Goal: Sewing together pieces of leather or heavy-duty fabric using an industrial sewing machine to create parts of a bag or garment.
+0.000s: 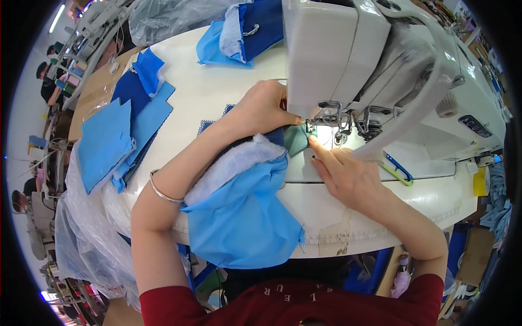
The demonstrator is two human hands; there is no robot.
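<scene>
A green-grey fabric piece [296, 139] lies under the presser foot [311, 126] of a white sewing machine [340, 49]. My left hand [263, 108] rests beside it, thumb stretched out to the foot; the machine head hides some of its fingertips. From the right, my right hand [350, 176] lays its extended index fingertip at the green piece's edge, other fingers loosely bent. Light-blue fabric [242, 212] with white fleece lining [234, 168] bunches under my left forearm and hangs over the table's front edge. Dark-blue mesh [205, 126] shows beyond that forearm.
Cut blue pieces [109, 144] lie stacked at the left. More blue fabric with fleece [239, 35] sits at the back, near clear plastic [168, 22]. Blue-green thread snips [399, 169] and a yellow tape roll [480, 181] are on the right.
</scene>
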